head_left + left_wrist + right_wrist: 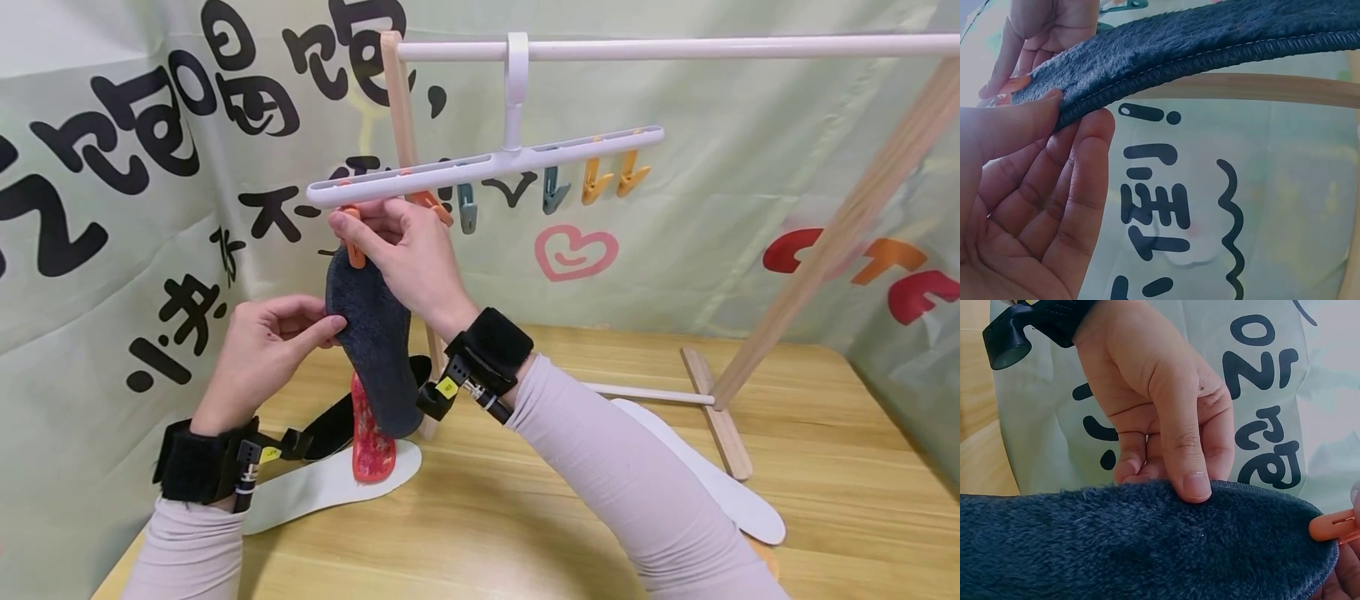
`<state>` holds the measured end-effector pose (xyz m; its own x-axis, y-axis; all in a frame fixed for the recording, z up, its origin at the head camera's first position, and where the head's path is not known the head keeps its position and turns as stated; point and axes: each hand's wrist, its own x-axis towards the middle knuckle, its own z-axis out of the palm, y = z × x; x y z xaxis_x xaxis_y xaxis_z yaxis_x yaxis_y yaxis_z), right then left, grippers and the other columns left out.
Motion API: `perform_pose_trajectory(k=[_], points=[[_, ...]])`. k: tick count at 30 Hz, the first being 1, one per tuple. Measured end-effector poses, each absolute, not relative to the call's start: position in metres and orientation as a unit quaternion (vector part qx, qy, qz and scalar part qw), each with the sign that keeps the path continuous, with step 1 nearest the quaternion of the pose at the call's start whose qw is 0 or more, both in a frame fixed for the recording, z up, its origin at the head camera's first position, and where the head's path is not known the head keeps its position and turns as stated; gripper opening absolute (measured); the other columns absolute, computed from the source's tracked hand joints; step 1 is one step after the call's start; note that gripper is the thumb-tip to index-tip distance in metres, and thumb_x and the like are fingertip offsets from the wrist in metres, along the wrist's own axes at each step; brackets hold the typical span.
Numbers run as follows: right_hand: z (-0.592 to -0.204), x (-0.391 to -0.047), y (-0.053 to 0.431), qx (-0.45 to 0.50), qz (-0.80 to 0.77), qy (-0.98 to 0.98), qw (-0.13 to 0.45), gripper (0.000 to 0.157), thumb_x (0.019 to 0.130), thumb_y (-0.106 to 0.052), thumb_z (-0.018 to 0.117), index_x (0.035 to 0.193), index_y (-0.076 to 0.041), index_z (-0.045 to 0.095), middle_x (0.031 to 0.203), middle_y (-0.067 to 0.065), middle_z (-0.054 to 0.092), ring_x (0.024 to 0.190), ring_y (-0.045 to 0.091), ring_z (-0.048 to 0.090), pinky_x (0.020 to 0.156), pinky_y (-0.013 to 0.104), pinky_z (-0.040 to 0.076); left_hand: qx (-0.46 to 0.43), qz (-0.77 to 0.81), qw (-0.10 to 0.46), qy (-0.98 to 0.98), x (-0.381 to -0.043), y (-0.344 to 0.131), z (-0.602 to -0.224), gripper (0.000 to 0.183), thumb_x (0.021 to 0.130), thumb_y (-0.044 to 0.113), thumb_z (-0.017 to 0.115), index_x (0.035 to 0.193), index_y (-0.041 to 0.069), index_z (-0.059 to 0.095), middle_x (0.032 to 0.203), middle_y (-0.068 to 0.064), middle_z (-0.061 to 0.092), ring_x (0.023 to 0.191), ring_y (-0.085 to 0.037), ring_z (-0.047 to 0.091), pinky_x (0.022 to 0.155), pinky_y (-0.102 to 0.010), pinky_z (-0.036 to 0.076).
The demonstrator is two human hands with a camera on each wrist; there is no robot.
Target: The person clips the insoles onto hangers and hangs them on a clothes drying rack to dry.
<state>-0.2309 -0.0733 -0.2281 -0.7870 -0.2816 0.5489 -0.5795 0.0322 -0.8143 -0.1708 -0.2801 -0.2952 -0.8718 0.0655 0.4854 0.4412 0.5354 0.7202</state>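
A dark blue fuzzy insole (367, 325) hangs by its upper end from an orange clip (355, 250) on a white hanger (442, 172). My right hand (412, 258) pinches this clip between thumb and fingers. Lower down, my left hand (258, 354) pinches the insole's left edge, thumb on the fuzzy face. In the right wrist view, the orange clip (1334, 526) overlaps the insole's rounded tip. Stitching runs along the insole's edge (1210, 59) in the left wrist view.
The hanger hooks over a white rod (675, 48) on a wooden frame (840, 225). Orange, grey-green and yellow clips (592, 182) hang along it. On the table (525, 517) lie a white insole (322, 492) and another at right (705, 475). A red patterned insole (373, 450) shows behind the blue one.
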Motion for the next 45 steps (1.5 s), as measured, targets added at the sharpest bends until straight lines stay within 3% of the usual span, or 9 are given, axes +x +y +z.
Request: perform_pose_trajectory(k=[15,22,31,38,45], points=[[-0.232,-0.227,-0.076,0.303,0.64,-0.698,0.103,0.038,0.101,-0.028,0.078,0.132,-0.006,0.072,0.117,0.009,0.08,0.102,0.008,0.076,0.095,0.021,0.059,-0.137,-0.468,0.199,-0.85,-0.173,-0.282,-0.296,0.014,0.101,0.017,0.078,0.108,0.005,0.08,0.084,0.007,0.078,0.076,-0.013,0.076,0.071,-0.019,0.059],[-0.233,-0.227,-0.075,0.306,0.638,-0.699,0.105,0.04,0.102,-0.027,0.077,0.134,-0.005,0.071,0.118,0.011,0.08,0.1,0.01,0.077,0.094,0.022,0.06,-0.131,-0.466,0.191,-0.854,-0.176,-0.282,-0.298,0.016,0.101,0.019,0.078,0.108,0.005,0.08,0.085,0.008,0.079,0.076,-0.007,0.075,0.072,-0.018,0.058],[-0.237,-0.225,-0.072,0.301,0.62,-0.718,0.099,0.042,0.102,-0.028,0.076,0.137,-0.006,0.07,0.121,0.01,0.08,0.106,0.013,0.078,0.097,0.021,0.059,-0.111,-0.449,0.183,-0.867,-0.178,-0.283,-0.3,0.021,0.102,0.027,0.077,0.112,0.009,0.08,0.091,-0.006,0.08,0.079,-0.009,0.075,0.073,-0.023,0.057],[-0.241,-0.225,-0.069,0.298,0.619,-0.721,0.089,0.043,0.103,-0.027,0.076,0.139,-0.005,0.069,0.125,0.011,0.079,0.111,0.014,0.078,0.099,0.02,0.059,-0.119,-0.452,0.175,-0.867,-0.182,-0.284,-0.304,0.018,0.102,0.023,0.077,0.112,0.008,0.079,0.091,0.0,0.08,0.08,-0.006,0.075,0.072,-0.02,0.057],[-0.243,-0.224,-0.064,0.297,0.604,-0.735,0.088,0.045,0.103,-0.028,0.075,0.141,-0.006,0.068,0.129,0.01,0.078,0.116,0.015,0.077,0.101,0.022,0.058,-0.116,-0.452,0.172,-0.868,-0.183,-0.283,-0.305,0.02,0.102,0.023,0.077,0.114,0.007,0.079,0.093,-0.002,0.081,0.081,-0.007,0.076,0.073,-0.02,0.058]])
